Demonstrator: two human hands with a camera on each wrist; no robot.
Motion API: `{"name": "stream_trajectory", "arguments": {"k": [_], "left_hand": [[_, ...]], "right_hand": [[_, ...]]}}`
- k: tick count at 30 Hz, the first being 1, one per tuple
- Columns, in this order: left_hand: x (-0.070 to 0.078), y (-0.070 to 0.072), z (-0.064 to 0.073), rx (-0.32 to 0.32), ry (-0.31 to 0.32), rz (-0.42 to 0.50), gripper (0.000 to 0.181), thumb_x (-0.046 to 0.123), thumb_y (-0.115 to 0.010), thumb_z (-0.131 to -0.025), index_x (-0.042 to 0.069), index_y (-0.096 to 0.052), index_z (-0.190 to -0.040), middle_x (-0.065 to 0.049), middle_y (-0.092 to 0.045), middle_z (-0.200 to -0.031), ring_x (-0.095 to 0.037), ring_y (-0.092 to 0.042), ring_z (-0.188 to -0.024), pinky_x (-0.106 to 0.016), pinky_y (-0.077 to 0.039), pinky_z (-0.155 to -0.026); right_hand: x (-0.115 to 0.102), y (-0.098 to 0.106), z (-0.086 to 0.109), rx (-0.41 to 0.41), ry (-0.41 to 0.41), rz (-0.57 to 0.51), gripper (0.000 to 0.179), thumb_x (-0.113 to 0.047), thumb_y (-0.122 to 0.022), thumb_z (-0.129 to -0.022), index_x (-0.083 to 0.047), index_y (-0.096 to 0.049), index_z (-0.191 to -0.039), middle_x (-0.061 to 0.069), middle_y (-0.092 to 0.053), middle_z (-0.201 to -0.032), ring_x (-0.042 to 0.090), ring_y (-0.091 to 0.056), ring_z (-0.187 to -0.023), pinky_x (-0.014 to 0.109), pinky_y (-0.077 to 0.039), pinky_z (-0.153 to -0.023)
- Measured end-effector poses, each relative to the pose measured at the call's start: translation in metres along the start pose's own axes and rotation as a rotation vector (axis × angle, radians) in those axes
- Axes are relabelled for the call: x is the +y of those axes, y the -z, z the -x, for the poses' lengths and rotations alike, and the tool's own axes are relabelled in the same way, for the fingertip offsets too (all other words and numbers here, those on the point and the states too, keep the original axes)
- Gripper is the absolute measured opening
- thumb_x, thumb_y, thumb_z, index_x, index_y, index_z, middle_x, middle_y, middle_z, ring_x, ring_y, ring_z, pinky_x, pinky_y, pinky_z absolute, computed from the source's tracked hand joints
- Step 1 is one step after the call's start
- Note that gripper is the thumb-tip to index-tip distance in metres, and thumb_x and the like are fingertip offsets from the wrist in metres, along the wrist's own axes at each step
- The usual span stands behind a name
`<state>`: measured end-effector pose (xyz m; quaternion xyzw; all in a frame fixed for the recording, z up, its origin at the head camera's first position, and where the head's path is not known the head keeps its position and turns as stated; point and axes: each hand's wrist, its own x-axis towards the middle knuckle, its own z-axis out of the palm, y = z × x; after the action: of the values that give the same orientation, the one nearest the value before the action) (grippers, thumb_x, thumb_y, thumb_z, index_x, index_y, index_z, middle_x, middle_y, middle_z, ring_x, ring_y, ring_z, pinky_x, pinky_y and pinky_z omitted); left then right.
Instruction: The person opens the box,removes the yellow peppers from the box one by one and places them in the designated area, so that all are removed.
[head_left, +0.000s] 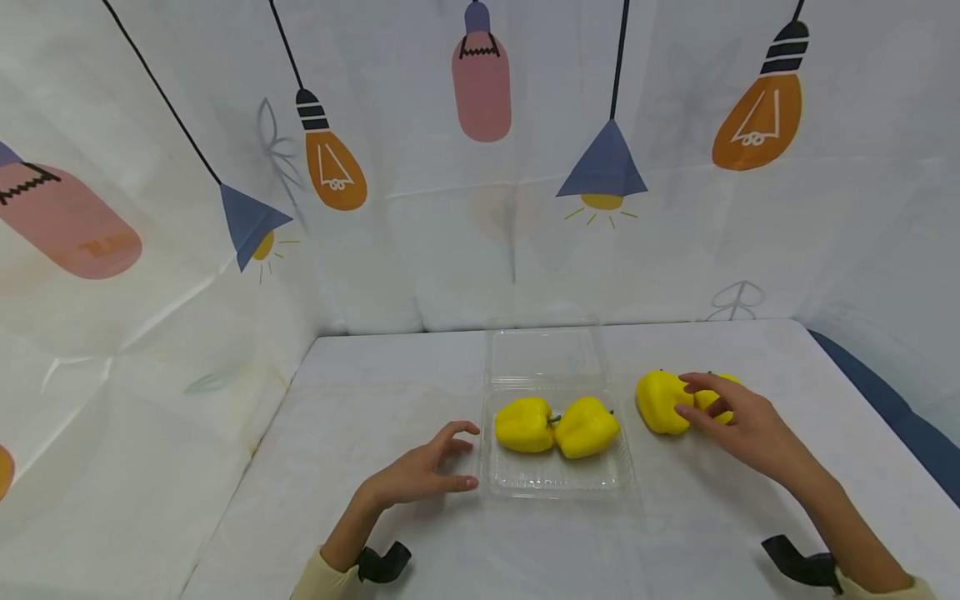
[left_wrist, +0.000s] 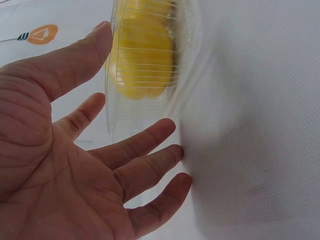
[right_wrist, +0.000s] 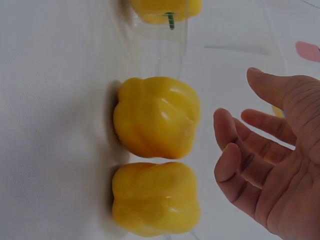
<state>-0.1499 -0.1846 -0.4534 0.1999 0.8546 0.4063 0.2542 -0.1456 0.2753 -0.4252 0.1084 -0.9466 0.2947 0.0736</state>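
Two yellow bell peppers (head_left: 523, 425) lie side by side in a clear plastic clamshell box (head_left: 558, 482), whose lid (head_left: 546, 357) is folded back behind it. My left hand (head_left: 423, 473) is at the box's left side with fingers spread, holding nothing. In the left wrist view its fingers come close to the ribbed box wall; whether they touch it I cannot tell. To the right of the box, two more yellow bell peppers (right_wrist: 157, 117) sit on the table. Over them hovers my right hand (head_left: 738, 421), fingers loosely bent and apart from both peppers in the right wrist view.
A white-covered table (head_left: 375, 392) carries everything. Behind it and to the left hangs a white curtain (head_left: 420, 250) printed with lamps and bulbs. Something dark blue (head_left: 892, 392) shows beyond the table's right edge.
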Motion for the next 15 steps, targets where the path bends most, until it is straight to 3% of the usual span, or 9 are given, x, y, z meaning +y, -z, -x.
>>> {"name": "stream_trajectory", "arguments": {"k": [5,15], "left_hand": [[0.001,0.000,0.000,0.002,0.007,0.003,0.061,0.041,-0.067,-0.086,0.042,-0.029,-0.133,-0.008,-0.048,-0.138,-0.030,-0.041,-0.129,-0.063,-0.031,-0.099],[0.000,0.000,0.000,0.005,0.009,0.003,0.063,0.042,-0.068,-0.085,0.040,-0.029,-0.134,-0.007,-0.049,-0.137,-0.031,-0.041,-0.129,-0.064,-0.030,-0.099]], "right_hand": [[-0.005,-0.004,-0.001,-0.001,0.006,0.005,0.052,-0.041,-0.065,-0.087,-0.012,-0.052,-0.129,0.010,-0.062,-0.111,0.020,-0.059,-0.081,0.021,-0.049,-0.060],[-0.017,-0.014,-0.002,0.005,0.041,-0.014,0.055,-0.041,-0.069,-0.084,-0.014,-0.053,-0.129,0.003,-0.062,-0.107,0.015,-0.056,-0.077,0.021,-0.050,-0.060]]}}
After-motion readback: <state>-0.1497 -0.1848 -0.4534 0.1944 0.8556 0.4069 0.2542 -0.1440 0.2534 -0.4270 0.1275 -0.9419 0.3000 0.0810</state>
